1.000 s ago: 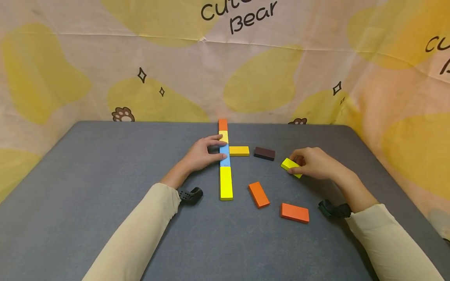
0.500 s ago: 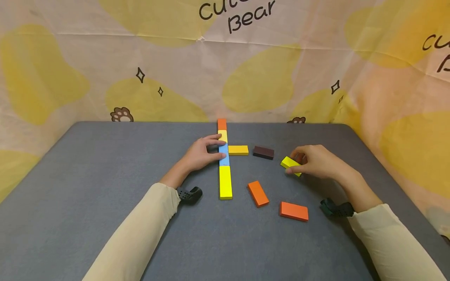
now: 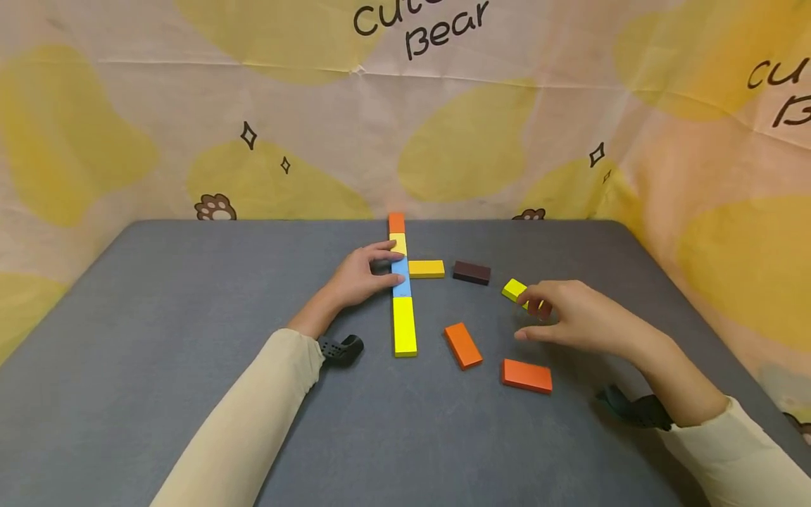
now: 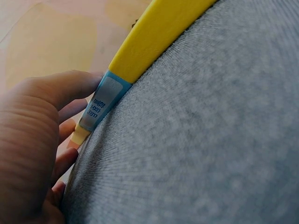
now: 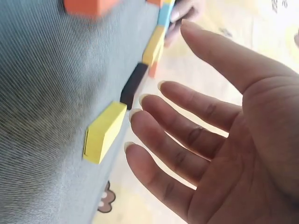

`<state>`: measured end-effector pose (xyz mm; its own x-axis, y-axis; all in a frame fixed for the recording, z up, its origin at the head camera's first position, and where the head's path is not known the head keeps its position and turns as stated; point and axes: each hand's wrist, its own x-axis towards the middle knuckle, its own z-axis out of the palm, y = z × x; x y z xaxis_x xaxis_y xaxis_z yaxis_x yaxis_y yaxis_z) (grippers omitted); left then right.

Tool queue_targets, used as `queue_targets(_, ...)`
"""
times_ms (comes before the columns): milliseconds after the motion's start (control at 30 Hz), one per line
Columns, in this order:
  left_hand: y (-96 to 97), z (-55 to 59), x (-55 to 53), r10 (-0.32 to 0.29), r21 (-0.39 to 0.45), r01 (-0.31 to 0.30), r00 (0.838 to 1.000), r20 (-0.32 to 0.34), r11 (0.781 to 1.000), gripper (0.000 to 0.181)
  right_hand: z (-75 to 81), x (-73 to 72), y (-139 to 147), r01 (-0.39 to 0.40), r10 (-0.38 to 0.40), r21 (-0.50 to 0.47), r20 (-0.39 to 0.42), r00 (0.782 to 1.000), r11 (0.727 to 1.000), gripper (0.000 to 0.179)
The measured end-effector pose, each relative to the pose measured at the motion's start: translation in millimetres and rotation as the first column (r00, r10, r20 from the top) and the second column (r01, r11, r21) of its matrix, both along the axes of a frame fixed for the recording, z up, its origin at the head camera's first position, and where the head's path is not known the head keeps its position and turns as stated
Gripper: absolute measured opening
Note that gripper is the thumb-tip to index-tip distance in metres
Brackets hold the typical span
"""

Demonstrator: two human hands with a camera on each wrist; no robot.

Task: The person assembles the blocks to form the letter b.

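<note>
A straight row of blocks runs away from me: a bright yellow block [image 3: 405, 327] nearest, then a blue block [image 3: 402, 289], a pale yellow block [image 3: 398, 241] and an orange block [image 3: 396, 223]. My left hand [image 3: 357, 278] touches the row from its left side, thumb and fingertips at the blue and pale yellow blocks. In the left wrist view the blue block carries a printed label [image 4: 97, 102]. On the right, my right hand [image 3: 579, 313] has its fingers spread and holds nothing. A yellow block [image 5: 105, 133] lies on the table just beyond its fingertips, partly hidden in the head view.
A golden yellow block [image 3: 426, 269] sticks out rightward from the row, beside the blue one. Right of it lies a dark brown block [image 3: 472, 272]. Two orange blocks, one slanted [image 3: 463, 346] and one crosswise [image 3: 526, 376], lie nearer me. A patterned cloth [image 3: 462, 148] hangs behind the table.
My right hand has let go of the yellow block, its thumb moving away toward me while the block stays on the table. The left hand has kept its place at the row.
</note>
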<state>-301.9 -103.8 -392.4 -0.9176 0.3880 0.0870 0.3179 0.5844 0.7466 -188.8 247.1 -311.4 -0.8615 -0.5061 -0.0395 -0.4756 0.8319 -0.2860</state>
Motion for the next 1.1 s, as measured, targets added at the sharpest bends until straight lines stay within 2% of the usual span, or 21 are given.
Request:
queue_targets(200, -1.9, 0.3, -1.4, -0.005, -0.014, 0.005, 1.0, -0.007, 1.0, 0.051, -1.6, 27.0, -6, -0.048, 0.048, 0.06, 0.001, 0.999, 0.997, 0.046)
queue_targets(400, -3.6, -0.1, -2.1, 0.005, -0.014, -0.005, 1.0, -0.003, 1.0, 0.05, -8.0, 37.5, -10, -0.05, 0.051, 0.083, -0.003, 0.999, 0.995, 0.043)
queue_targets(700, -1.6, -0.9, -2.0, -0.008, -0.009, 0.008, 1.0, -0.01, 1.0, 0.051, -17.1, 37.3, -11, -0.089, 0.088, 0.066, 0.015, 0.996, 0.994, 0.029)
queue_targets(1100, -0.9, 0.9, -1.6, 0.004, -0.016, -0.004, 1.0, 0.004, 1.0, 0.051, -19.5, 20.1, -8, -0.189, 0.189, 0.047, 0.003, 0.982, 0.981, 0.029)
